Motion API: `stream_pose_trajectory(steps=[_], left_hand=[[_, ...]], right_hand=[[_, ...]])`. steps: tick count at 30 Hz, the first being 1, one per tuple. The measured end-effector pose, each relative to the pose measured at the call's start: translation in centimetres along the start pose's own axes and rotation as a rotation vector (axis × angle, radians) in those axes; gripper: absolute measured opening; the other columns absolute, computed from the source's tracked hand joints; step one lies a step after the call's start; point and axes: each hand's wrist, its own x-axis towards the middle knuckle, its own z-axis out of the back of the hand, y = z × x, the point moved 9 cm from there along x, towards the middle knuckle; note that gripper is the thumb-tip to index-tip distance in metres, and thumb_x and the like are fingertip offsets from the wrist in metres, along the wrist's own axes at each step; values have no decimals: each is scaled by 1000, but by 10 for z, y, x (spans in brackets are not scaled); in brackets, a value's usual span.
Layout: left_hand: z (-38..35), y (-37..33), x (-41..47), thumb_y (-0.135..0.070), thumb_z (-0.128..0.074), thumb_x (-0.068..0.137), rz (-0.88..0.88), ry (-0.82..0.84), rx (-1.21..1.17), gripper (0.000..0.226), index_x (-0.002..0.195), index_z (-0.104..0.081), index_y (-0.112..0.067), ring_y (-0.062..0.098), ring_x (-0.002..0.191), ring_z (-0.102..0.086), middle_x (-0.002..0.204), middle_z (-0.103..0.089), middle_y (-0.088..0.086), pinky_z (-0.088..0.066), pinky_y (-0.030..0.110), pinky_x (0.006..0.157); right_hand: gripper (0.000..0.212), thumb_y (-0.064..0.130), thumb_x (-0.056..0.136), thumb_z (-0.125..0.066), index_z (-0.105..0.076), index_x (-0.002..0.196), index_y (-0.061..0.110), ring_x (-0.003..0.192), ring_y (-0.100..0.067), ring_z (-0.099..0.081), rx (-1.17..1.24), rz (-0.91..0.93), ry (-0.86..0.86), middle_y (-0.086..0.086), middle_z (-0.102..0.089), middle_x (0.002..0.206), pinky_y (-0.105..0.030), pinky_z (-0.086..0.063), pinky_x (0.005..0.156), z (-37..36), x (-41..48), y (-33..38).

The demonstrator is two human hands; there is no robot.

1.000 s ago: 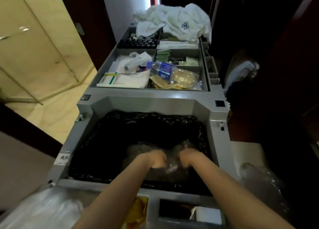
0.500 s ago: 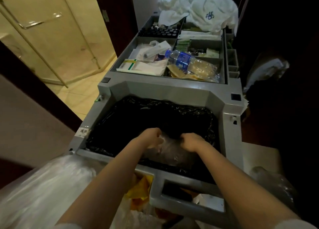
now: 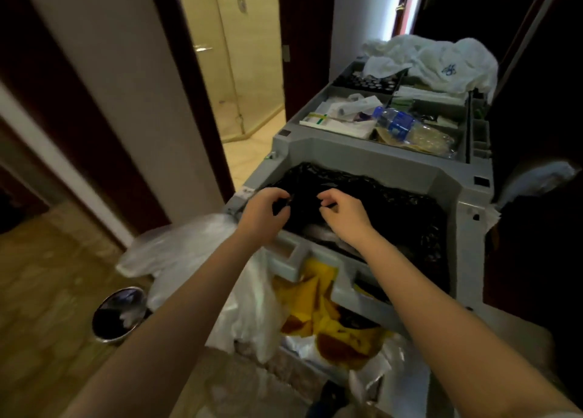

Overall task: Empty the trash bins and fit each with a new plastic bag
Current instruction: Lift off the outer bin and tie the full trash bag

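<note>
Both arms bare, stretched forward. Left hand [image 3: 263, 217] with fingers curled, tips at the black bag [image 3: 394, 203]; right hand [image 3: 345, 214] just beside it, curled likewise, thumb toward forefinger. Pinching the film or only touching it: cannot tell. Black bag lining the big opening of the grey cart [image 3: 457, 193], crumpled over the rim. Beneath the hands, inside the black bag, a patch of pale clear plastic [image 3: 317, 230]. Below the cart's near edge, yellow cloth [image 3: 318, 291] amid white plastic. Left of the cart, a bulging clear bag [image 3: 176, 250]. On the floor [image 3: 47, 291] near that, well left of the hands, a round metal bin [image 3: 118, 315], upright, dark inside with something pale in it; lined or not, too blurred to tell. Beyond the black bag, cart tray [image 3: 315, 114] with packets and a water bottle [image 3: 400, 124] on its side. At the far end, white towels [image 3: 435, 61] in a heap.
</note>
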Motion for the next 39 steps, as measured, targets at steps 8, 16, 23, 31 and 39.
stream_pose_trajectory(steps=[8, 16, 23, 31, 39], left_hand=[[177, 112, -190, -5, -62, 87, 265, -478, -49, 23, 110, -66, -5, 16, 96, -57, 106, -62, 3, -43, 23, 79], [267, 214, -400, -9, -62, 88, 676, -759, 6, 21, 109, -66, -7, 17, 92, -58, 102, -64, 3, -47, 27, 82], [283, 220, -606, -7, -60, 88, 1128, -1027, 6, 21, 108, -64, -6, 15, 91, -57, 101, -64, 5, -46, 26, 85], [251, 141, -801, -4, -60, 87, 1599, -1316, 61, 23, 109, -65, -2, 25, 94, -62, 106, -67, 14, -47, 29, 83], [211, 43, -967, -4, -59, 87, 1874, -1586, 151, 22, 107, -67, -1, 23, 90, -64, 104, -69, 13, -45, 23, 76]], right_hand=[[26, 10, 91, -58, -65, 115, 16, 89, -11, -61, 131, 384, 250, 5, -64, 105, -22, -47, 80, -142, -105, 183], [22, 19, 94, -58, -63, 115, 22, 92, -10, -59, -16, 643, 754, 6, -64, 108, -26, -47, 81, -305, -215, 296], [23, 23, 96, -57, -62, 118, 17, 99, -17, -59, -288, 882, 1412, -1, -62, 107, -25, -48, 77, -433, -370, 350], [17, 29, 91, -62, -66, 108, 29, 90, -16, -65, -330, 1254, 1736, 2, -67, 96, -32, -52, 85, -485, -571, 373], [20, 23, 93, -60, -64, 112, 19, 80, -14, -64, -349, 1573, 1993, 0, -66, 91, -31, -52, 82, -466, -790, 383]])
